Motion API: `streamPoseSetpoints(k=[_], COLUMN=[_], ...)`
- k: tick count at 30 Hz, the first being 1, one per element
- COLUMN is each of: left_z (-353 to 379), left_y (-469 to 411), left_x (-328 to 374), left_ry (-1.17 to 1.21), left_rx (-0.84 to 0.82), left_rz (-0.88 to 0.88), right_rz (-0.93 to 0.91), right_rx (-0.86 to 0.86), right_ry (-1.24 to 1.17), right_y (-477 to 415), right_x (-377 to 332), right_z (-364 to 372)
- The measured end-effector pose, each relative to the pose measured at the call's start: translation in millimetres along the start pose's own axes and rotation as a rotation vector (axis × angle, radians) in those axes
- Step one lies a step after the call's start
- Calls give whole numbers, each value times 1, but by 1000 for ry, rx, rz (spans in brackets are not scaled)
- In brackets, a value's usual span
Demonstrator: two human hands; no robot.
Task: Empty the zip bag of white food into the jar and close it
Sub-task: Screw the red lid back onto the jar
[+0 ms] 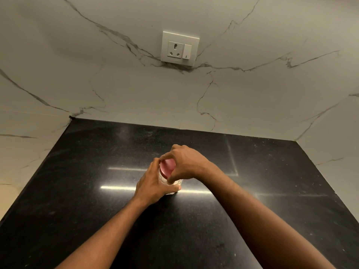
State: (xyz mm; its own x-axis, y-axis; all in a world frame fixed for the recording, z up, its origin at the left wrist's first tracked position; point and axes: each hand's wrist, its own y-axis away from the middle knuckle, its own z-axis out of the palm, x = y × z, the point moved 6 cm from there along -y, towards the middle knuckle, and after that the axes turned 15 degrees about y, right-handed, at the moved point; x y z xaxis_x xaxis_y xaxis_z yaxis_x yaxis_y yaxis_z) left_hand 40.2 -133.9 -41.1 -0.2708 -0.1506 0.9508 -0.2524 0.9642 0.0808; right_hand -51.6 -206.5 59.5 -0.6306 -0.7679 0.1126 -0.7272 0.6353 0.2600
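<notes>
A clear jar (172, 184) stands upright on the black counter (97, 171), roughly at the middle of the surface and well clear of its edges. Both hands are on it, so only slivers of the glass show — a strip down the left side under the lid and a bit near the base, where something pale and white can be made out inside.

The left hand (153, 185) wraps around the jar's body from the near-left side, fingers curled closed around the glass, with the thumb running along the bottom front toward the right. It grips the jar and hides most of it.

The right hand (186, 164) comes in from the right and sits on top, arched over the pink lid (168, 167). Its fingers curl around the far rim and its thumb presses down the near side, so it is clamped on the lid. The lid sits level on the jar's mouth — whether it is fully screwed down cannot be told.

Both forearms reach in from the bottom of the view and meet at the jar. The polished stone reflects streaks of light just beside the hands.

Behind the counter rises a white marble wall (252, 94) with grey veins, carrying a white socket (179, 49) with a switch high above the jar.
</notes>
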Motion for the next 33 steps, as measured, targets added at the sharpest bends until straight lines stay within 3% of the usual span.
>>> streamPoseSetpoints(k=[4,8,10,13,16,24,26,30,33], left_z=[-1,-2,-2,-1,0,-1,-1,-2,-3], left_y=[2,1,1,0,-1,0,0,1,2], left_x=[3,2,1,0,-2,2,4,4,2], left_ry=[50,40,44,33,9,29,18,48,36], left_rx=[15,1,6,5,8,5,0,-4,-3], left_rz=[22,20,17,25,26,37,43,52,23], right_rz=[219,288,166,-143,-128,-198,-135,160,179], right_rx=[73,91,69,-98,-41,-40,2,17,53], right_ry=[182,233,104,-40,106,82,109,239,302], right_y=[-6,-5,-2,7,7,2,-2,-8,-5], right_x=[8,16,17,-1,-5,-4,0,15,18], right_z=[-3,-10,-14,-8,-5,-8,-9,-10,-12])
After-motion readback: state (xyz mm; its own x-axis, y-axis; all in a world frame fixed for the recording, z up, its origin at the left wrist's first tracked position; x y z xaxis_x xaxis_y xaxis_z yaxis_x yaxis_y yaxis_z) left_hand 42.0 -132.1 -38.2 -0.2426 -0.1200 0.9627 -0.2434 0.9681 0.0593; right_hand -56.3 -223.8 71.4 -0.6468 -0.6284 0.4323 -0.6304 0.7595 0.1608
